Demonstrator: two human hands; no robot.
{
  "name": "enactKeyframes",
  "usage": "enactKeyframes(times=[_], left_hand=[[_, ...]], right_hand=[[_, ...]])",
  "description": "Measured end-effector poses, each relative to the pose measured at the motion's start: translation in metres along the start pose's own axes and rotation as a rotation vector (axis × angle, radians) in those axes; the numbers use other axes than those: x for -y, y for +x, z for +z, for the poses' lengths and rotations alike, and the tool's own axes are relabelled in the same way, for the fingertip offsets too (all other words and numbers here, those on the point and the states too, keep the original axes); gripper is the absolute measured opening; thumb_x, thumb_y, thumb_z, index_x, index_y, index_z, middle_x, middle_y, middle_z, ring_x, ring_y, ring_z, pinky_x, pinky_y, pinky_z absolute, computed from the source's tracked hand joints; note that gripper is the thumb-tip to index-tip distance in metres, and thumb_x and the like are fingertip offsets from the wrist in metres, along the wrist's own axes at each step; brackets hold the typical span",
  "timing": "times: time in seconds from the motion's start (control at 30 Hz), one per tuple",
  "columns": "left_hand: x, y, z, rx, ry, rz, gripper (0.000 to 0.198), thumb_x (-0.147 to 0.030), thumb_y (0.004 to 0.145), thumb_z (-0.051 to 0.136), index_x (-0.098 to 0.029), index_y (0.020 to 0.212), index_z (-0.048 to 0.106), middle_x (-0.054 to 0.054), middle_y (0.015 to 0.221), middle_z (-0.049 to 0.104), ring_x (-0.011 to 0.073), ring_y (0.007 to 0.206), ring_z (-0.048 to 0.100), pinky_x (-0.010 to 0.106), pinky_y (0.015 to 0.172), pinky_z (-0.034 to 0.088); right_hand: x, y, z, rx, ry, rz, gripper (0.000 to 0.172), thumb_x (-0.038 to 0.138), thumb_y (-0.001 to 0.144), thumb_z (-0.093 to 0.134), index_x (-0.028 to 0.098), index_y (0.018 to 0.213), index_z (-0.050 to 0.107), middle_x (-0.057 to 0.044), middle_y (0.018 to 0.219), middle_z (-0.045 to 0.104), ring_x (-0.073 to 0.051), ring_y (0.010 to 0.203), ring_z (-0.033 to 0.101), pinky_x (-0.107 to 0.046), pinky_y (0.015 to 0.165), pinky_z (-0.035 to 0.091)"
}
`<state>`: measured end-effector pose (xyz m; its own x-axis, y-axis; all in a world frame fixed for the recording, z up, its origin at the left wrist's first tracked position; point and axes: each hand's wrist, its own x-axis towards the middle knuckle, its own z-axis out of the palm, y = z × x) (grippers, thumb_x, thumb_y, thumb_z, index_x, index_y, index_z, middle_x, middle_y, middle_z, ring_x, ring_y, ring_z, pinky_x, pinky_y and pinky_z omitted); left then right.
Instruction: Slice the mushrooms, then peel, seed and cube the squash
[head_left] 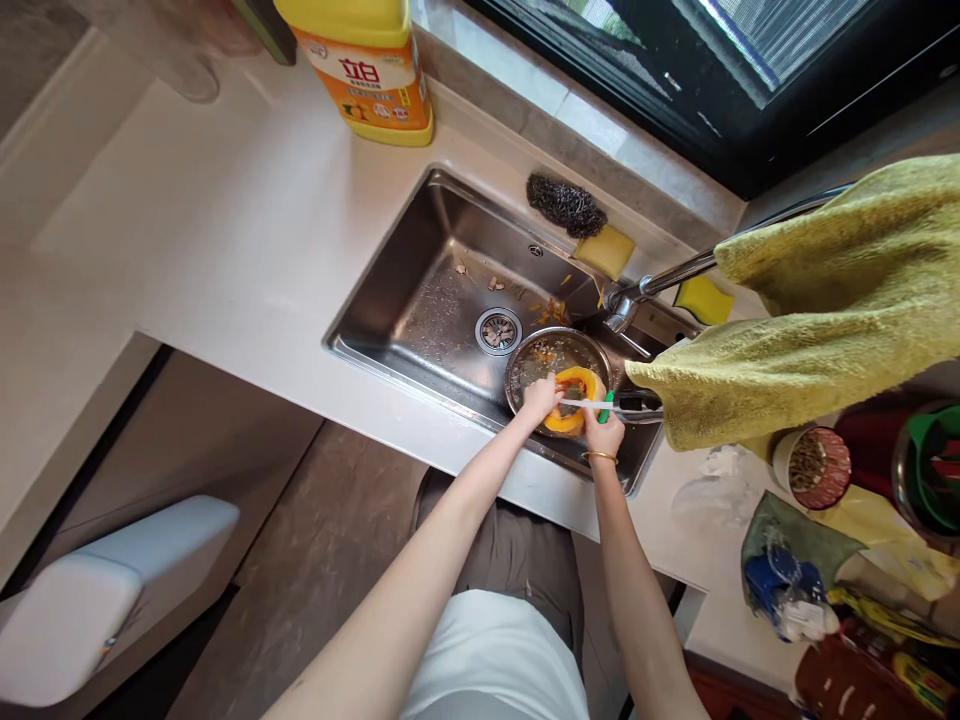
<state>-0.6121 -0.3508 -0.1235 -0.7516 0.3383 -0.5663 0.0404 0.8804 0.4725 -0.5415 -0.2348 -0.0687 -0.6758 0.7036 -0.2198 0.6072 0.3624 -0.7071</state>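
A hollowed piece of orange pumpkin is held over a round metal basin in the sink. My left hand is closed on the pumpkin's left side. On its right side, my right hand is closed around a green-handled tool, whose working end I cannot make out. A white streak, apparently running water, crosses the pumpkin from the black-tipped tap spout. Water and orange scraps lie in the basin.
The steel sink holds scraps around its drain. Behind it lie a steel wool scrubber and a sponge. A yellow towel hangs over the tap at right. A detergent bottle stands at the back left.
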Motion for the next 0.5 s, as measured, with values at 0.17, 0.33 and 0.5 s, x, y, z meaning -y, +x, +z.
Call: enactKeyframes(times=[0.17, 0.33, 0.5], left_hand=[[0.006, 0.015, -0.009, 0.086, 0.025, 0.148, 0.044, -0.049, 0.085, 0.046, -0.011, 0.090, 0.067, 0.018, 0.093, 0.068, 0.0272, 0.092, 0.064, 0.033, 0.076, 0.047], [0.001, 0.010, 0.000, 0.106, -0.023, 0.199, 0.034, -0.034, 0.085, 0.050, -0.008, 0.076, 0.069, 0.022, 0.087, 0.067, 0.0294, 0.093, 0.063, 0.036, 0.078, 0.045], [0.002, 0.004, 0.010, 0.108, -0.218, 0.182, 0.023, -0.029, 0.078, 0.059, -0.010, 0.068, 0.067, 0.014, 0.073, 0.067, 0.0232, 0.078, 0.063, 0.031, 0.071, 0.045]], right_hand=[[-0.006, 0.000, -0.006, 0.004, -0.062, 0.090, 0.041, 0.047, 0.060, 0.065, 0.008, 0.072, 0.069, -0.014, 0.072, 0.070, -0.028, 0.073, 0.065, -0.032, 0.063, 0.050], [-0.008, -0.001, -0.007, 0.010, -0.115, 0.072, 0.040, 0.047, 0.062, 0.064, 0.008, 0.072, 0.070, -0.013, 0.072, 0.071, -0.028, 0.072, 0.066, -0.032, 0.065, 0.049], [-0.003, -0.002, -0.012, 0.035, -0.219, 0.020, 0.039, 0.049, 0.061, 0.065, 0.010, 0.065, 0.069, -0.014, 0.067, 0.070, -0.029, 0.071, 0.066, -0.033, 0.066, 0.048]])
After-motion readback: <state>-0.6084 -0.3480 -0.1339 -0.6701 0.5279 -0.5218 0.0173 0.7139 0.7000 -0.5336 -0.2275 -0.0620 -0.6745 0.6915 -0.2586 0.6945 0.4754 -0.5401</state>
